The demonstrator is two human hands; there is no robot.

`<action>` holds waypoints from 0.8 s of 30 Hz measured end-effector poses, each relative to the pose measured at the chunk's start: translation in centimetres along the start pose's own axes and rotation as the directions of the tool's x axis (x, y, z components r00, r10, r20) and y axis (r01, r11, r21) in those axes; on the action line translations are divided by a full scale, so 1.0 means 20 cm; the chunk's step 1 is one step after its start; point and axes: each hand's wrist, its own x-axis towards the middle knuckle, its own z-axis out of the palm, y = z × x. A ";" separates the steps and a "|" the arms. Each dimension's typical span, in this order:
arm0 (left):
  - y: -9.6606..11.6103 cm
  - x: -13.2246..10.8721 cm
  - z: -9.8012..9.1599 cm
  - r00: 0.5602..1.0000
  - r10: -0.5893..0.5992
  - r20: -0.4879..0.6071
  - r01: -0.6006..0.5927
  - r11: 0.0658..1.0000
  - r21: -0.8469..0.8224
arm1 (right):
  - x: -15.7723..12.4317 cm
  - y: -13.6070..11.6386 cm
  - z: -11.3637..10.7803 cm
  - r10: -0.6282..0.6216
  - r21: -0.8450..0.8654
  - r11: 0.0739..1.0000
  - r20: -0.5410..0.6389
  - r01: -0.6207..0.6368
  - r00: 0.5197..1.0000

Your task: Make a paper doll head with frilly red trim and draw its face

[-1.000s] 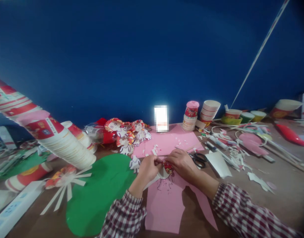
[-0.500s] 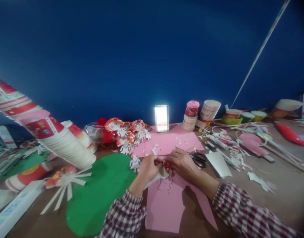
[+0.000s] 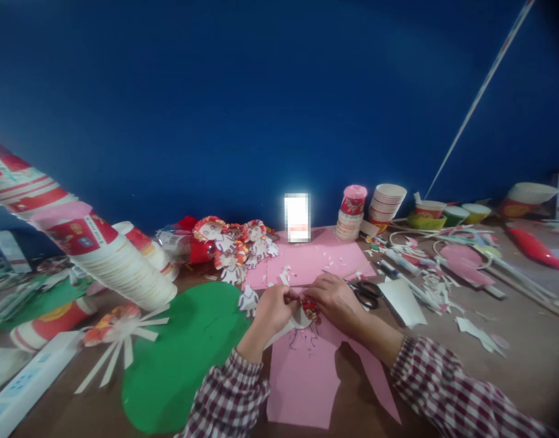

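My left hand (image 3: 274, 311) and my right hand (image 3: 337, 304) meet near the middle of the table. Between their pinched fingertips is a small paper piece (image 3: 310, 309), red-patterned with a white rounded part; the fingers cover some of it. Below them lies a pink sheet (image 3: 302, 386) with dark pen lines on its upper part. Just left of my left hand is a small white paper figure (image 3: 249, 302) with dark outlines. Black-handled scissors (image 3: 368, 294) rest beyond my right hand.
A green sheet (image 3: 183, 359) lies at the left, with a leaning paper cup stack (image 3: 124, 277) behind it. Finished-looking paper dolls (image 3: 231, 258) cluster at the back. More cup stacks (image 3: 350, 222) stand right of a bright blurred patch. Paper scraps (image 3: 437, 286) litter the right side.
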 end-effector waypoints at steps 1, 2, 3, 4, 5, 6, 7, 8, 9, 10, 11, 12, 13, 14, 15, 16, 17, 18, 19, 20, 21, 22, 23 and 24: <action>0.00 0.00 0.00 1.000 0.000 0.002 0.000 1.000 -0.002 | 0.00 0.00 0.00 -0.004 -0.002 1.000 -0.004 0.004 1.000; 0.00 0.00 0.00 1.000 -0.002 0.003 0.002 1.000 -0.004 | 0.00 0.00 0.00 -0.008 -0.003 1.000 -0.008 0.008 1.000; 0.00 0.00 0.00 1.000 -0.004 0.003 0.004 1.000 -0.007 | 0.00 0.00 0.00 -0.010 -0.002 1.000 -0.010 0.010 1.000; 0.00 0.00 0.00 1.000 -0.004 0.002 0.004 1.000 -0.009 | 0.00 0.00 0.00 -0.012 -0.002 1.000 -0.011 0.012 1.000; 0.00 0.00 0.00 1.000 -0.002 0.002 0.002 1.000 -0.010 | 0.00 0.00 0.00 -0.013 -0.001 1.000 -0.010 0.013 1.000; 0.00 0.00 0.00 1.000 0.000 0.001 0.000 1.000 -0.011 | 0.00 0.00 0.00 -0.012 0.000 1.000 -0.008 0.012 1.000; 0.00 0.00 0.00 1.000 0.003 0.001 -0.003 1.000 -0.011 | 0.00 0.00 0.00 -0.011 0.001 1.000 -0.004 0.011 1.000; 0.00 0.00 0.00 1.000 0.004 0.000 -0.004 1.000 -0.012 | 0.00 0.00 0.00 -0.008 0.003 1.000 -0.001 0.008 1.000; 0.00 0.00 0.00 1.000 0.001 0.001 -0.001 1.000 -0.013 | 0.00 0.00 0.00 -0.005 0.006 1.000 0.003 0.005 1.000; 0.00 0.00 0.00 1.000 -0.004 0.003 0.004 1.000 -0.015 | 0.00 0.00 0.00 -0.004 0.009 1.000 0.007 0.004 1.000; 0.00 0.00 0.00 1.000 -0.008 0.004 0.008 1.000 -0.016 | 0.00 0.00 0.00 -0.004 0.011 1.000 0.011 0.004 1.000; 0.00 0.00 0.00 1.000 -0.010 0.004 0.010 1.000 -0.016 | 0.00 0.00 0.00 -0.004 0.012 1.000 0.014 0.004 1.000; 0.00 0.00 0.00 1.000 -0.011 0.005 0.011 1.000 -0.016 | 0.00 0.00 -0.01 -0.004 0.012 1.000 0.016 0.003 1.000; 0.00 0.00 0.00 1.000 -0.012 0.004 0.012 1.000 -0.015 | 0.00 0.00 -0.01 -0.003 0.012 1.000 0.017 0.003 1.000; 0.00 0.00 0.00 1.000 -0.011 0.005 0.011 1.000 -0.014 | 0.01 -0.01 -0.01 -0.002 0.013 1.000 0.016 0.002 1.000; 0.00 0.00 0.00 1.000 -0.010 0.005 0.010 1.000 -0.013 | 0.01 -0.01 -0.01 -0.001 0.016 1.000 0.016 0.001 1.000; 0.00 0.00 0.00 1.000 -0.010 0.006 0.010 1.000 -0.012 | 0.01 -0.01 -0.01 0.000 0.019 1.000 0.016 0.000 1.000; 0.00 0.00 0.00 1.000 -0.010 0.006 0.010 1.000 -0.010 | 0.01 -0.01 -0.01 -0.002 0.021 1.000 0.018 0.001 1.000; 0.00 0.00 0.00 1.000 -0.011 0.006 0.011 1.000 -0.007 | 0.01 -0.01 -0.01 -0.003 0.022 1.000 0.017 0.003 1.000; 0.01 0.00 0.00 1.000 -0.009 0.006 0.009 1.000 -0.005 | 0.01 0.00 -0.01 -0.004 0.021 1.000 0.017 0.004 1.000; 0.01 0.00 0.00 1.000 -0.009 0.005 0.009 1.000 -0.002 | 0.00 0.00 -0.01 -0.003 0.019 1.000 0.017 0.003 1.000; 0.01 0.00 0.00 1.000 -0.010 0.003 0.010 1.000 0.001 | 0.00 0.00 -0.01 -0.002 0.017 1.000 0.016 0.002 1.000; 0.01 0.00 0.00 1.000 -0.010 0.000 0.010 1.000 0.003 | 0.00 0.00 0.00 -0.001 0.015 1.000 0.015 0.001 1.000; 0.01 0.00 0.00 1.000 -0.012 -0.002 0.012 1.000 0.004 | 0.00 0.00 0.00 0.000 0.016 1.000 0.015 0.000 1.000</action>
